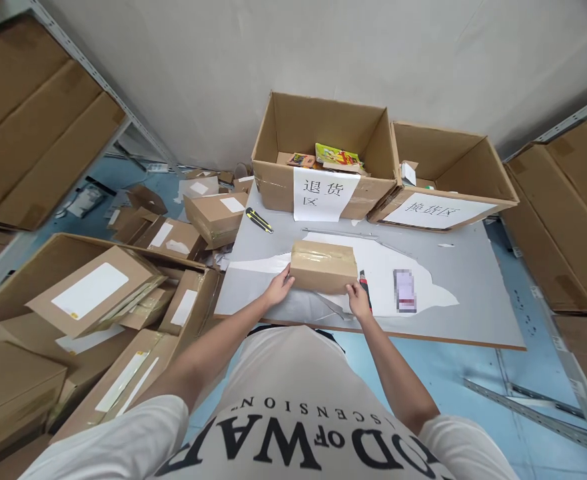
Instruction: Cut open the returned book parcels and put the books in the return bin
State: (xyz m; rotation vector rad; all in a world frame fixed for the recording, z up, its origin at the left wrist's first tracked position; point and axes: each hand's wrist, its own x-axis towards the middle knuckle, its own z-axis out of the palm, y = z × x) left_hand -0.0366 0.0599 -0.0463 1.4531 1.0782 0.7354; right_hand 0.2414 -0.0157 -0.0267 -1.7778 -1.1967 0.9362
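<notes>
A small brown cardboard box (324, 270), sealed with clear tape along its top, is held between my two hands over the grey table (478, 273). My left hand (278, 288) grips its left end, and my right hand (357, 299) grips its lower right corner. Beside my right hand lies a red and black box cutter (365, 288). Farther right, a phone-like item (405, 291) with a blurred face rests on white paper (380, 257). A yellow and black box cutter (259, 220) lies near the table's back left edge.
Two open cartons stand at the back: the left carton (273, 190) holds colourful packets (338, 155), the right carton (473, 180) small white boxes. A large carton (212, 293) of parcels (93, 287) is at my left. Shelves with boxes (563, 220) flank both sides.
</notes>
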